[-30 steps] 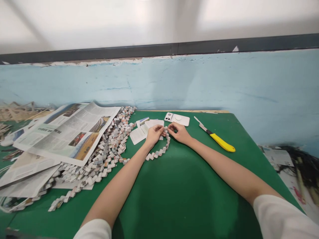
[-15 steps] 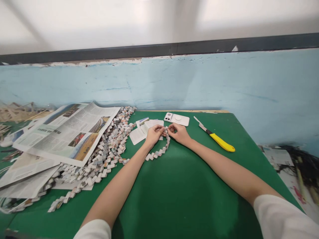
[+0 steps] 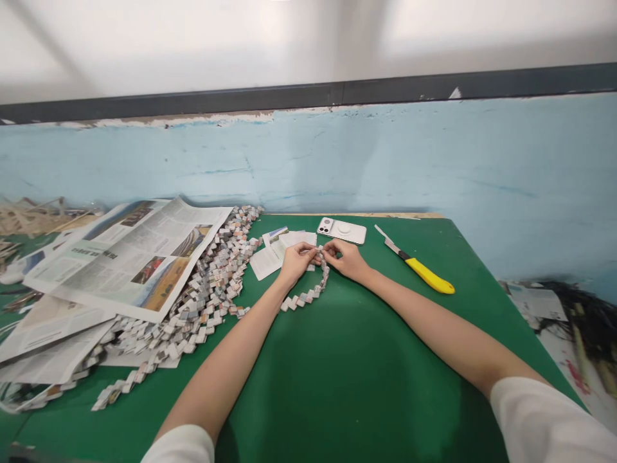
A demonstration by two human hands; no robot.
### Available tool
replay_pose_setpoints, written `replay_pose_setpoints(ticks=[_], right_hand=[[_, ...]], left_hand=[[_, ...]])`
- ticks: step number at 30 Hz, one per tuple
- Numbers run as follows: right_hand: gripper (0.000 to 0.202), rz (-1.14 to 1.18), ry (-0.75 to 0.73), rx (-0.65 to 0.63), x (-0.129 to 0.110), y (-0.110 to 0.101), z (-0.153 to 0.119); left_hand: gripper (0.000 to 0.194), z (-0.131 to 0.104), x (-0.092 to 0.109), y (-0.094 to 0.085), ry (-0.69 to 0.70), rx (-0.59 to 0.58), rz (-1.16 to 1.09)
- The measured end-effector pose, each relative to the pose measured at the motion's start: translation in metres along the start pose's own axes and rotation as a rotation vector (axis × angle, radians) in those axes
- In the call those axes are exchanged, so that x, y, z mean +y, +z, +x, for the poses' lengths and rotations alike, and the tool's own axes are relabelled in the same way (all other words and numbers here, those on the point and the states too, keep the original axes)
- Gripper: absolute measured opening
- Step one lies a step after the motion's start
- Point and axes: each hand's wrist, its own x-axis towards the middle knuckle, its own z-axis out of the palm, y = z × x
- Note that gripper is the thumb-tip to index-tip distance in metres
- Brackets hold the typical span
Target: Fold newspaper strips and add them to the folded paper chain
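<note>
Between my two hands is the upper end of a zigzag chain of folded paper (image 3: 308, 297), which curves down and left onto the green table. The fingers of my left hand (image 3: 297, 262) are closed on that end. Opposite it, my right hand (image 3: 346, 257) pinches the same end from the right, thumb and forefinger close together. The fingertips partly hide the link they hold. Cut pieces of printed paper (image 3: 265, 261) lie just behind and left of my left hand.
A white phone (image 3: 343, 230) lies behind my hands. To the right rests a utility knife (image 3: 430, 275) with a yellow handle, blade toward the wall. Newspaper sheets (image 3: 125, 263) cover part of a heap of folded paper chains (image 3: 212, 289) on the left of the green table (image 3: 347, 379).
Almost nothing differs. The fingers of my right hand have shifted very slightly left at the chain's end; both hands keep their hold.
</note>
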Motion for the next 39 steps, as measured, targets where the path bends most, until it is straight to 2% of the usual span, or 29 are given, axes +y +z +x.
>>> replay_pose_setpoints(ticks=[8, 20, 27, 35, 39], right_hand=[[0.02, -0.02, -0.012, 0.003, -0.0011, -0.0004, 0.0008], [0.02, -0.016, 0.009, 0.003, -0.0043, -0.0016, 0.0016], [0.02, -0.027, 0.005, -0.001, -0.0039, -0.0011, 0.0014], [0.021, -0.053, 0.019, -0.026, -0.0022, -0.002, 0.0017], [0.022, -0.079, 0.012, 0.0, -0.0006, 0.0003, 0.0009]], left_hand=[[0.048, -0.0009, -0.0001, 0.0014, 0.034, 0.045, -0.036], [0.048, -0.001, 0.0006, 0.0014, 0.07, 0.024, -0.026], [0.049, -0.0035, 0.0039, 0.005, 0.104, 0.053, -0.057], [0.047, -0.0022, 0.0005, 0.0031, 0.104, 0.016, 0.034], [0.047, -0.0044, 0.0038, 0.0054, 0.124, 0.008, 0.036]])
